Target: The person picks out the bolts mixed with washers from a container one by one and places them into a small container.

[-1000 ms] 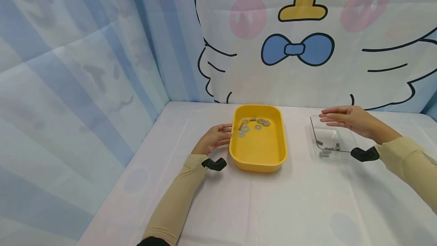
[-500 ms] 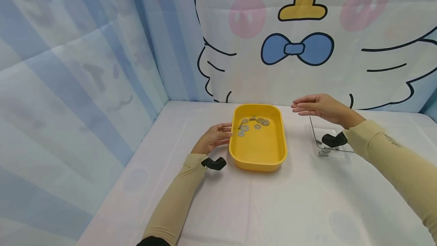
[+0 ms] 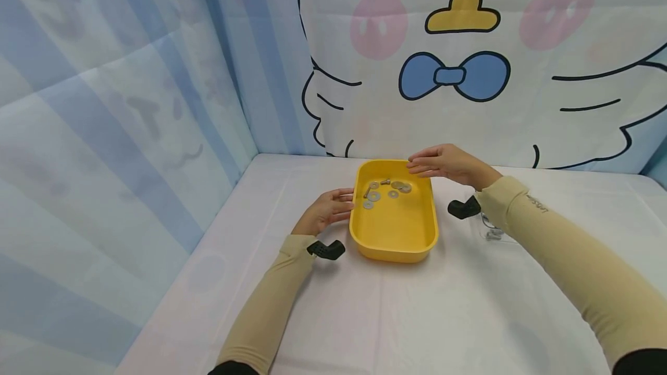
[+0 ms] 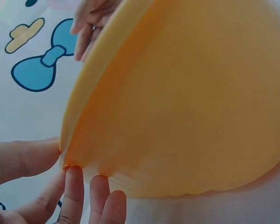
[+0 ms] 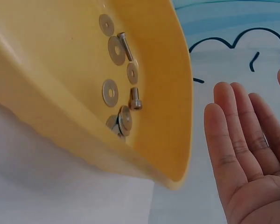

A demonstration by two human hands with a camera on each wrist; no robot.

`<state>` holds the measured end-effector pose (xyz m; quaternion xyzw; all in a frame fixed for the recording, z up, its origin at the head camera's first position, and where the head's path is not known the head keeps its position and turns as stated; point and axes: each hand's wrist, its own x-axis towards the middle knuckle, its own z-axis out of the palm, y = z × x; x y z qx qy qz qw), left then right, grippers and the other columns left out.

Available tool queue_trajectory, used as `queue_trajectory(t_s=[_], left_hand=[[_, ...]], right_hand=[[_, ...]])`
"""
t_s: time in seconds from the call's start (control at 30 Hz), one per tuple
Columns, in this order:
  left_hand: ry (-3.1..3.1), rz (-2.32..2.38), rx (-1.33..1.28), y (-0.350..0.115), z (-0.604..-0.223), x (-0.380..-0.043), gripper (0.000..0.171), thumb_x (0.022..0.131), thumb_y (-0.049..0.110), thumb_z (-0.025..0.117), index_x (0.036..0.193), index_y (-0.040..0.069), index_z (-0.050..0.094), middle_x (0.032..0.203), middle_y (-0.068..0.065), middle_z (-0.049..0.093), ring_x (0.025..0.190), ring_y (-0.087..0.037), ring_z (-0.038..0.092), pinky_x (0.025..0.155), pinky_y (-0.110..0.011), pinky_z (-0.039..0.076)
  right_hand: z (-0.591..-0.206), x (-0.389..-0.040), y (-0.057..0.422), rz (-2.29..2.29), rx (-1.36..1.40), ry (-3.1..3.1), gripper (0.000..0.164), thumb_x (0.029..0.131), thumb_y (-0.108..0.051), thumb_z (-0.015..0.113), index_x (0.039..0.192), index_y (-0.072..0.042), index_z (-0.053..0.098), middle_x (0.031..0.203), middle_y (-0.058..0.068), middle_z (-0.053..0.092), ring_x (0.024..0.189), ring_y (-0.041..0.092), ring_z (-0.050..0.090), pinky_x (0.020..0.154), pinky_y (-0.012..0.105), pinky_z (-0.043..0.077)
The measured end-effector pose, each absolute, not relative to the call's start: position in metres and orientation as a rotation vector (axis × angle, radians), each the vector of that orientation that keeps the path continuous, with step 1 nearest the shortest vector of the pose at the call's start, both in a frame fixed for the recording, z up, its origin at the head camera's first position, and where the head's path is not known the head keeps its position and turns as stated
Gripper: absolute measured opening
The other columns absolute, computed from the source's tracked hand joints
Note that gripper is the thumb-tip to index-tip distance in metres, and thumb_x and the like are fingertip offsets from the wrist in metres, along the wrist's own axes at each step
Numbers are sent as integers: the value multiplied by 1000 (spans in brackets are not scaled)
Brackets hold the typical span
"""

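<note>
A yellow tray [image 3: 398, 230] holds several flat washers [image 3: 374, 196] and two bolts [image 5: 136, 99] near its far end. My left hand [image 3: 325, 213] touches the tray's left side; in the left wrist view its fingertips [image 4: 73, 179] rest against the outer wall, with the thumb right at the rim. My right hand [image 3: 450, 164] is at the tray's far right corner, its fingers stretched out side by side and nothing in them. In the right wrist view, that palm [image 5: 259, 186] faces the camera, beside the tray's end wall.
A clear plastic box [image 3: 500, 236] with small metal parts in it stands right of the tray, mostly hidden behind my right forearm [image 3: 568, 259]. A white cloth covers the table [image 3: 417, 317]. A printed curtain [image 3: 469, 120] hangs right behind the table.
My right hand has moved left, from over the clear box to the tray's far right corner. The left hand and the tray have stayed in place.
</note>
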<state>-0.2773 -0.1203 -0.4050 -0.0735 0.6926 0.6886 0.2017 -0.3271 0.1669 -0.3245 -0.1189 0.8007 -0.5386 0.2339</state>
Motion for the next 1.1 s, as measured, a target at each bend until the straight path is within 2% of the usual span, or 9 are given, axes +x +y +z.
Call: queue_trajectory(t_s=[0.13, 0.23, 0.33, 0.53, 0.8, 0.97, 1.1], left_hand=[[1936, 1925, -206, -120, -406, -278, 50, 89, 4, 61, 136, 12, 48, 139, -9, 50, 120, -27, 56, 102, -37, 48], [1932, 1923, -212, -121, -407, -278, 49, 89, 4, 61, 136, 12, 48, 139, -9, 50, 120, -27, 56, 102, -36, 48], [1931, 1920, -211, -121, -407, -278, 50, 89, 4, 60, 137, 12, 47, 139, -9, 50, 121, -27, 55, 102, -36, 48], [1924, 1924, -211, -121, -406, -279, 51, 89, 3, 61, 137, 11, 47, 139, -10, 50, 121, -27, 55, 102, -36, 48], [1917, 1927, -188, -121, -406, -278, 50, 90, 3, 59, 138, 10, 46, 139, -11, 50, 122, -28, 55, 103, -37, 47], [1921, 1924, -184, -122, -405, -277, 50, 90, 4, 59, 138, 10, 46, 139, -11, 50, 121, -28, 55, 102, -37, 48], [1920, 1917, -185, -122, -405, -278, 50, 90, 3, 59, 138, 10, 46, 139, -11, 49, 122, -28, 54, 103, -37, 47]], right_hand=[[-330, -333, 154, -1520, -241, 2145, 47, 96, -17, 52, 136, 7, 42, 118, 8, 65, 99, 11, 67, 103, 39, 45], [-336, -336, 145, -1520, -200, 2132, 47, 96, -17, 53, 135, 7, 42, 115, 8, 65, 100, 15, 67, 104, 41, 44], [-344, -339, 136, -1524, -169, 2114, 45, 97, -16, 52, 135, 8, 43, 115, 10, 65, 108, 23, 64, 106, 44, 42], [-356, -341, 121, -1526, -147, 2076, 45, 98, -15, 49, 134, 10, 42, 129, 22, 57, 123, 36, 52, 108, 44, 41], [-372, -347, 106, -1457, -159, 2112, 48, 97, -19, 51, 136, 8, 42, 135, 24, 51, 123, 34, 53, 104, 39, 46], [-377, -347, 99, -1438, -220, 2097, 44, 98, -14, 48, 134, 11, 43, 136, 27, 47, 122, 33, 54, 105, 42, 44], [-379, -346, 93, -1399, -260, 2111, 42, 98, -14, 48, 132, 11, 46, 133, 27, 50, 118, 31, 58, 105, 42, 44]])
